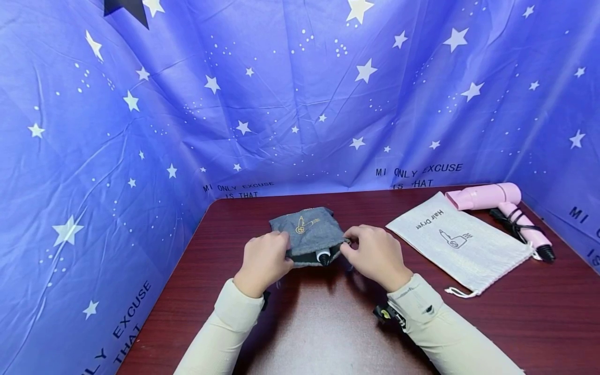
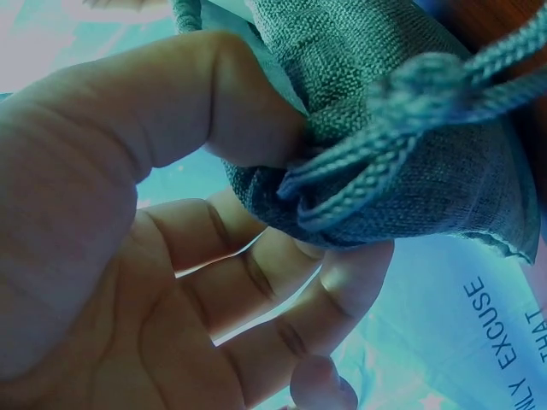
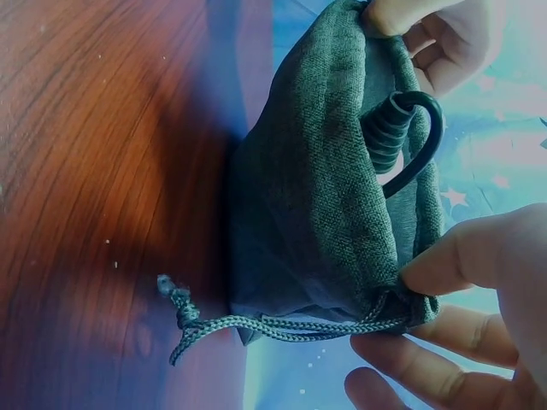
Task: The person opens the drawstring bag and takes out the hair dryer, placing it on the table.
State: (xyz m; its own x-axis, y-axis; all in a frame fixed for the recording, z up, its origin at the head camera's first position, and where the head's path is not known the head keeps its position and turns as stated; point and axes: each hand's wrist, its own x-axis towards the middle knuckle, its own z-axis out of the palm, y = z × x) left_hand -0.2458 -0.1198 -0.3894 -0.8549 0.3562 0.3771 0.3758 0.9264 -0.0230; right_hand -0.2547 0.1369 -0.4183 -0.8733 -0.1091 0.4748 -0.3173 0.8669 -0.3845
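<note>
A dark grey drawstring bag with a gold hair-dryer print is held with its mouth toward me. My left hand pinches the left corner of its rim; in the left wrist view the thumb presses the cloth beside a knotted drawstring. My right hand pinches the opposite corner, where another drawstring hangs. Inside the gaping mouth shows a white end with a ribbed black cord guard and a looped black cord. Whatever it belongs to is hidden in the bag.
On the right of the dark red table lies a pale grey drawstring bag printed "Hair Dryer". A pink hair dryer with its cord wound round the handle lies beside it, partly touching. Blue star-patterned cloth surrounds the table.
</note>
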